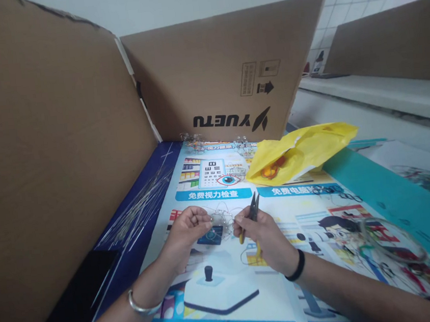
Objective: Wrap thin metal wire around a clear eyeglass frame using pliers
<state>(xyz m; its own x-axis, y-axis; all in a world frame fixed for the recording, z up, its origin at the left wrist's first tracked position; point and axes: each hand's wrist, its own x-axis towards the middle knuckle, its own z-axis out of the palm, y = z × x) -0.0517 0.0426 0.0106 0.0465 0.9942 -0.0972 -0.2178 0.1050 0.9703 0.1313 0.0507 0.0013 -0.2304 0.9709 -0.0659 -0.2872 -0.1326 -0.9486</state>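
Note:
Between my hands is a small bent piece of thin silvery wire (221, 221), shaped into loops. My left hand (189, 230) pinches its left side between thumb and fingertips. My right hand (264, 232) is closed around a pair of pliers (255, 206) with dark jaws pointing up and away and yellow handles below. The thumb and index fingertip of that hand also touch the wire's right side. Whether the jaws grip anything cannot be seen; they point away from the wire.
Cardboard panels (214, 79) stand at the left and back. A yellow bag (313, 145) with orange wire in its mouth lies behind my right hand. Straight wires (138, 205) lie at left. Coiled wires (398, 259) lie at right, and wire shapes (193, 141) by the back panel.

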